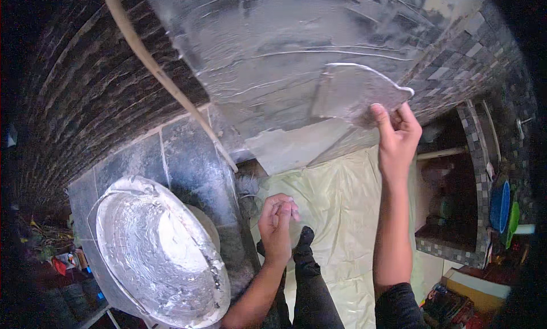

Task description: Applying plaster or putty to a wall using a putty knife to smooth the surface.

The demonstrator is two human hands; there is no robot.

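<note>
My right hand [397, 138] is raised and grips a flat, fan-shaped plaster spreader [356, 95] at its right end, thumb on the near face. White paste lines the spreader's upper curved edge. Behind it is a grey surface [256, 55] smeared with wet plaster in ridged streaks; whether the spreader touches it I cannot tell. Low in the middle, my left hand [278, 223] is curled closed, with whitish residue on the fingertips and nothing visible in it. Left of that hand, a large bucket [122, 255] coated inside with white plaster [181, 243] stands on a dark tiled ledge [191, 146].
A long wooden pole [151, 61] leans across the upper left, by a rough dark wall [74, 95]. Pale plastic sheeting [342, 186] covers the floor beneath my feet. On the right are a tiled opening [447, 186], a blue basin [499, 206] and a cardboard box [473, 289].
</note>
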